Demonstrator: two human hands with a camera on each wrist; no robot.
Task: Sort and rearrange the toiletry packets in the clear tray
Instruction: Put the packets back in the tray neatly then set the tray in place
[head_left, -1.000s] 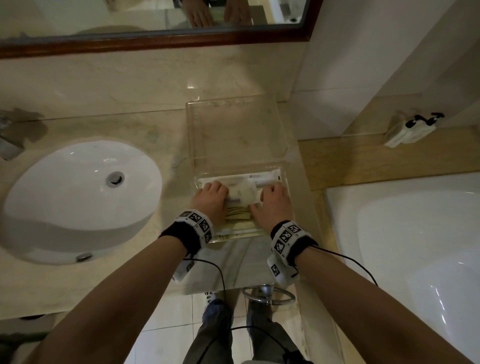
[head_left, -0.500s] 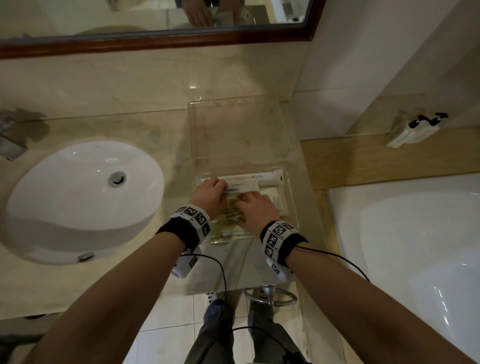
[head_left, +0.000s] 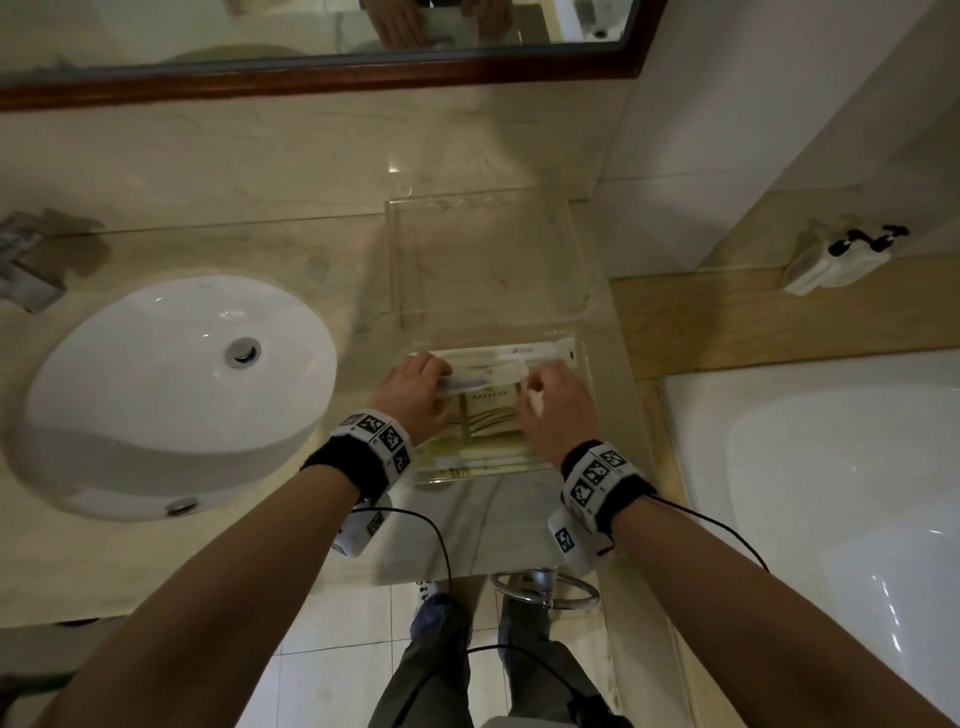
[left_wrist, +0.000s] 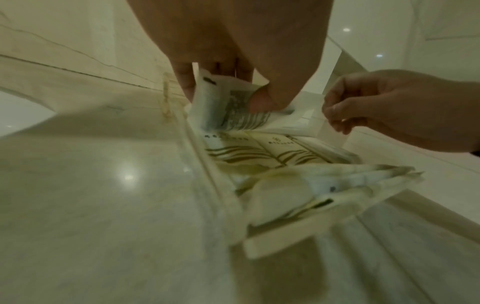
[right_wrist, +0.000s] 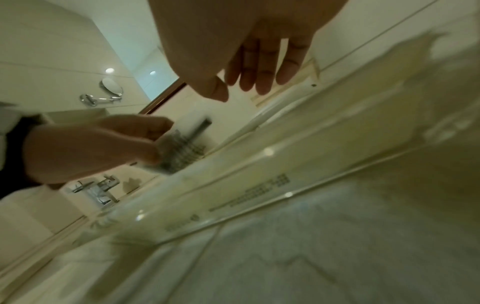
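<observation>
The clear tray (head_left: 400, 260) stands on the marble counter, its far half bare. Its near half holds a long white toothbrush packet (head_left: 524, 352) and flat packets with a leaf print (head_left: 488, 415) (left_wrist: 259, 154). My left hand (head_left: 415, 387) (left_wrist: 223, 92) pinches a white packet with grey print (left_wrist: 228, 111) (right_wrist: 179, 150) between thumb and fingers, tilted up above the stack. My right hand (head_left: 545, 384) (right_wrist: 241, 90) hovers over the right side of the stack. Its fingers are loose and nothing shows between them.
A white sink (head_left: 171, 395) lies left of the tray, with the tap (head_left: 26, 270) at the far left. A bathtub (head_left: 831, 493) lies to the right, with pump bottles (head_left: 836, 260) on its ledge. The mirror frame (head_left: 311, 78) runs along the back wall. A towel ring (head_left: 545, 590) hangs below the counter edge.
Both hands lay flat on the packets a second ago. The right hand reached left over the stack, then drew back right. The left hand now holds a printed packet raised.
</observation>
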